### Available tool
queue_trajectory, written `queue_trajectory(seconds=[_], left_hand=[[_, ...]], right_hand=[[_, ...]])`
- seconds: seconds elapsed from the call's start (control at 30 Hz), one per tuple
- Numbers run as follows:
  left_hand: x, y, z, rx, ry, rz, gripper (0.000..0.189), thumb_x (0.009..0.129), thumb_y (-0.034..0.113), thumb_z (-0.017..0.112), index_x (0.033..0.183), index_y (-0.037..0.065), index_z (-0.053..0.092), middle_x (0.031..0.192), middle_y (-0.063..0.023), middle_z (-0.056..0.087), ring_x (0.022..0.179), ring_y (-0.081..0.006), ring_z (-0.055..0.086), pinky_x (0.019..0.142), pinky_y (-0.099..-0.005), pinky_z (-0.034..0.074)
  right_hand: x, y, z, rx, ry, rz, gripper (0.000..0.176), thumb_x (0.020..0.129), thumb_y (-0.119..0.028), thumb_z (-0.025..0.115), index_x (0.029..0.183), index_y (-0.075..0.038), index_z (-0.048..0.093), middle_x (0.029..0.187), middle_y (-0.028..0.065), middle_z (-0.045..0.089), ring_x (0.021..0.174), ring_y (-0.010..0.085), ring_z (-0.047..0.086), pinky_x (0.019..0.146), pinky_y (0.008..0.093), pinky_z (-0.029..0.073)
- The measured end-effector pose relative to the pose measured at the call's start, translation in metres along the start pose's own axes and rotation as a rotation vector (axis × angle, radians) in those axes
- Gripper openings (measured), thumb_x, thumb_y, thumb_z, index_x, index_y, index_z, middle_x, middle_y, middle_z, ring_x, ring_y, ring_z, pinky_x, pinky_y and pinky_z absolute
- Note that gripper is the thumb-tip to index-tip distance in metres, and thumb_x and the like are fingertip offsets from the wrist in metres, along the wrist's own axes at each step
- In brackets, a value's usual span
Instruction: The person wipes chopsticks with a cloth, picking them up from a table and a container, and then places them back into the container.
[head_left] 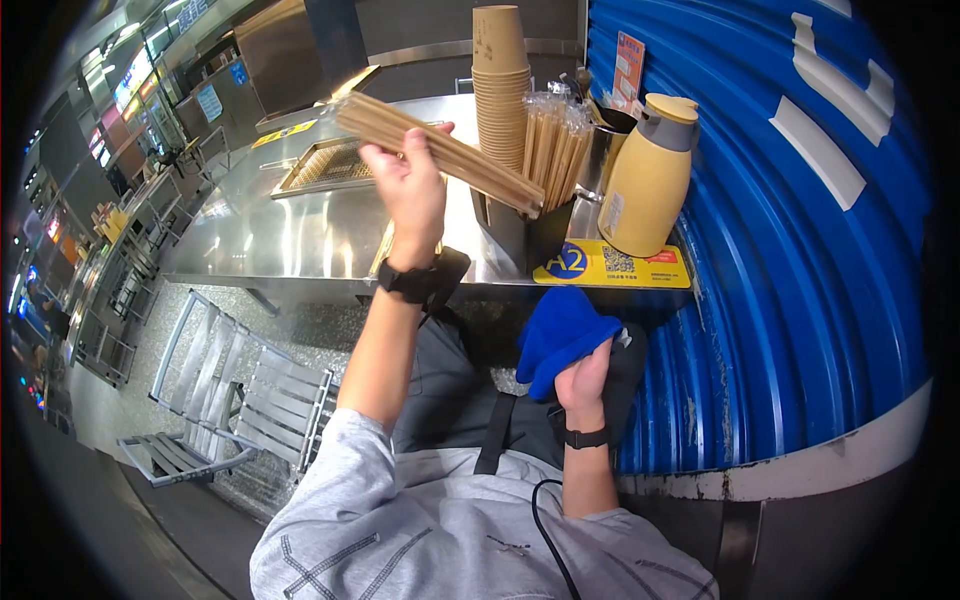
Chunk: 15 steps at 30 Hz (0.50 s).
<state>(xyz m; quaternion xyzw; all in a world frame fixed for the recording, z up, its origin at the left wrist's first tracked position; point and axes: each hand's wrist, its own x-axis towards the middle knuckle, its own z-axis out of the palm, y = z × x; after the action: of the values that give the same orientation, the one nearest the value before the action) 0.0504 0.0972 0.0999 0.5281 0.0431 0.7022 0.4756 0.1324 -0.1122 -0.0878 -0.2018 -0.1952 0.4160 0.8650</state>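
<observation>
My left hand (410, 195), raised over the steel table, is closed around a bundle of wrapped chopsticks (455, 155), which lies slantwise in front of a tall stack of paper cups (498, 95). More wrapped chopsticks (553, 148) stand upright in a dark holder (505, 230) just right of the bundle. Below the table edge, my right hand (582, 382) grips a blue cloth (562, 338), which drapes over its fingers and hides most of them.
A yellow pitcher (648, 190) stands at the table's right end, beside the blue corrugated wall (770, 330). A yellow A2 sign (612, 263) lies along the front edge. Farther left, a grill grate (325, 167) sits in the tabletop (235, 235). Slatted folding chairs (215, 375) stand at lower left.
</observation>
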Motion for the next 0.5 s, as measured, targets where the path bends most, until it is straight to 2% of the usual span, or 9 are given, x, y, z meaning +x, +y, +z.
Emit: queue_trajectory(seconds=[0.07,0.17,0.2,0.23,0.27,0.3,0.4,0.43,0.5], left_hand=[[-0.009,0.019,-0.009,-0.081,0.01,-0.065,0.023,0.097,0.006,0.045,0.111,0.001,0.028,0.102,-0.0193,0.056,0.093,-0.0277,0.066,0.082,-0.0328,0.055],[-0.043,0.033,-0.018,-0.023,-0.14,-0.29,0.024,0.097,0.007,0.046,0.114,0.002,0.03,0.104,-0.0191,0.057,0.094,-0.0266,0.066,0.082,-0.0344,0.054],[-0.061,0.034,-0.015,-0.004,-0.212,-0.372,0.025,0.097,0.007,0.046,0.115,0.003,0.031,0.105,-0.0185,0.058,0.094,-0.026,0.066,0.082,-0.0348,0.054],[-0.08,0.031,-0.013,-0.026,-0.202,-0.443,0.029,0.096,0.008,0.047,0.121,0.001,0.034,0.102,-0.0141,0.059,0.094,-0.0266,0.066,0.081,-0.037,0.056],[-0.094,0.023,-0.017,-0.037,-0.249,-0.485,0.029,0.097,0.007,0.046,0.121,0.003,0.03,0.105,-0.0138,0.058,0.093,-0.0244,0.066,0.082,-0.0347,0.054],[-0.104,0.017,-0.02,-0.027,-0.216,-0.488,0.032,0.097,0.008,0.046,0.124,0.004,0.031,0.108,-0.0144,0.057,0.096,-0.026,0.065,0.081,-0.0358,0.055],[-0.115,0.006,-0.03,-0.048,-0.148,-0.52,0.034,0.097,0.01,0.046,0.127,0.004,0.03,0.118,-0.0166,0.054,0.102,-0.0282,0.063,0.081,-0.0366,0.056],[-0.117,0.004,-0.033,-0.064,-0.131,-0.536,0.035,0.097,0.01,0.046,0.127,0.004,0.03,0.121,-0.0174,0.053,0.104,-0.0285,0.062,0.081,-0.0364,0.056],[-0.121,0.006,-0.034,-0.11,-0.119,-0.58,0.033,0.098,0.012,0.047,0.126,0.004,0.032,0.125,-0.0187,0.052,0.108,-0.0291,0.06,0.082,-0.0367,0.056]], right_hand=[[-0.002,0.0,0.003,0.032,-0.019,0.01,0.06,0.099,-0.049,0.028,0.138,-0.004,0.039,0.141,0.0116,0.043,0.129,0.0264,0.041,0.109,0.0398,0.031],[-0.004,0.007,0.011,0.078,-0.103,0.027,0.055,0.1,-0.043,0.034,0.136,-0.002,0.041,0.138,0.0115,0.045,0.128,0.0254,0.043,0.108,0.0389,0.032],[-0.004,0.011,0.011,0.022,-0.089,0.028,0.055,0.099,-0.042,0.036,0.136,-0.002,0.04,0.137,0.0125,0.046,0.126,0.0255,0.044,0.108,0.0394,0.033],[-0.004,0.016,0.01,-0.036,-0.076,0.033,0.054,0.099,-0.041,0.038,0.136,-0.001,0.039,0.136,0.0134,0.047,0.125,0.0257,0.045,0.107,0.04,0.033],[-0.004,0.019,0.009,-0.097,-0.064,0.039,0.054,0.099,-0.04,0.04,0.137,-0.001,0.038,0.135,0.0144,0.048,0.123,0.0258,0.047,0.107,0.0405,0.034],[-0.004,0.013,0.016,-0.071,-0.036,0.088,0.042,0.098,-0.027,0.047,0.129,0.002,0.046,0.126,0.0143,0.054,0.115,0.0233,0.054,0.102,0.0373,0.039],[-0.006,0.006,0.02,-0.269,-0.037,0.094,0.026,0.096,-0.016,0.052,0.115,0.002,0.056,0.113,0.0102,0.061,0.104,0.018,0.059,0.094,0.0316,0.045],[-0.006,0.008,0.026,-0.267,0.023,0.028,0.016,0.093,-0.009,0.056,0.105,0.0,0.061,0.105,0.006,0.064,0.096,0.0135,0.06,0.089,0.0283,0.046],[-0.004,0.014,0.022,-0.341,0.059,-0.034,0.016,0.093,-0.01,0.057,0.105,0.0,0.061,0.104,0.0057,0.064,0.096,0.0127,0.06,0.088,0.0276,0.045]])
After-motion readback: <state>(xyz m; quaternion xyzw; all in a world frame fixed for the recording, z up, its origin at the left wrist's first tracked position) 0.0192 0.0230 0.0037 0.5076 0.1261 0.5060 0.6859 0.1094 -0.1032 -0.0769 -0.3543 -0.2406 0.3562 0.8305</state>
